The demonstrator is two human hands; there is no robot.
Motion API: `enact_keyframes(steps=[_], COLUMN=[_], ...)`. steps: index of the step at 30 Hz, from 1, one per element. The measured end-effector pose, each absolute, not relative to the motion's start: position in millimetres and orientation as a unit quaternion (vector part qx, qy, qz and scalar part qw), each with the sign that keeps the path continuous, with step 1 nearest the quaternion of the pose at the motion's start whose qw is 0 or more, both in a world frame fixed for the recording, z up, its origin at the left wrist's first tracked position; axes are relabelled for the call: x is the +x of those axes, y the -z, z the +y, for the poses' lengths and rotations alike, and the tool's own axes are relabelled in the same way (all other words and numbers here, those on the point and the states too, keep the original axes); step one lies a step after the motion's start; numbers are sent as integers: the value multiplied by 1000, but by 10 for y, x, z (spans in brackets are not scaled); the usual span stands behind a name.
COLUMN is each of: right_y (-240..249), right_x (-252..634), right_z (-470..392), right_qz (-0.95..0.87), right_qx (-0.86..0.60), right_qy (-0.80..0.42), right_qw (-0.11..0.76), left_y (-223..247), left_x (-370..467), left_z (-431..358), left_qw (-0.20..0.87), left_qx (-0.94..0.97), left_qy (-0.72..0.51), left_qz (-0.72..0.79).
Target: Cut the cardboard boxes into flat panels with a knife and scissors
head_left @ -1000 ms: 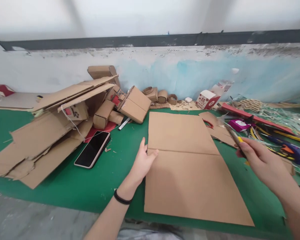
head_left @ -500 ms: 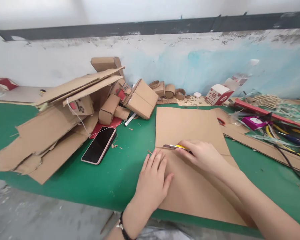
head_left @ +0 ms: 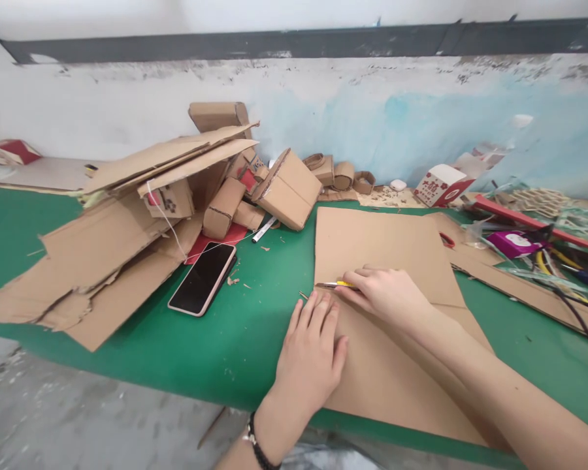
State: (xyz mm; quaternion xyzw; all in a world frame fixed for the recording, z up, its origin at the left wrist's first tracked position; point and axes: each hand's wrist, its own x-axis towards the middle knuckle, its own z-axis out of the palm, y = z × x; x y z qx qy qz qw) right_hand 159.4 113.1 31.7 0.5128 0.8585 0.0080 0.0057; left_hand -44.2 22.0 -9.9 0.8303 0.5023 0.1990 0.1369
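Note:
A large brown cardboard sheet [head_left: 377, 241] lies on the green table, with a crease or cut line running across its middle. My right hand [head_left: 385, 290] is closed around a yellow utility knife [head_left: 343, 284], whose blade lies along that line near the sheet's left edge. Flat on the sheet's left edge, just below the blade, rests my left hand [head_left: 311, 349], fingers stretched out and holding nothing. A small cardboard sliver [head_left: 304, 295] sits by its fingertips.
Left of the sheet are a phone [head_left: 203, 277] and a pile of cardboard pieces [head_left: 112, 222]. Cardboard boxes [head_left: 289, 189] stand at the back. A cardboard strip [head_left: 524, 287], cables and a purple packet [head_left: 514, 243] lie at the right, beside the green table [head_left: 255, 326].
My right hand has drawn the knife left along the line, toward the sheet's edge. My left hand stays pressed on the cardboard. The whole view has shifted slightly.

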Motion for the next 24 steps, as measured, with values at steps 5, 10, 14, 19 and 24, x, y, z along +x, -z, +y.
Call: enact_keyframes(steps=[5, 10, 14, 19, 24], right_y=[-313, -315, -314, -303, -276], right_x=[1568, 1569, 1558, 1540, 1551], right_z=[1164, 1187, 1201, 1199, 1208], right_qz=[862, 864, 865, 866, 875], right_qx=[507, 503, 502, 499, 479], right_qy=[-4, 6, -2, -16, -36], right_qw=[8, 19, 23, 32, 65], left_y=[103, 106, 104, 102, 94], left_x=[-444, -443, -445, -446, -449], left_z=[218, 217, 218, 221, 226], left_qw=[132, 115, 105, 106, 105], left_qx=[831, 833, 835, 836, 839], left_qy=[-196, -195, -192, -188, -183], left_qz=[503, 505, 504, 505, 502])
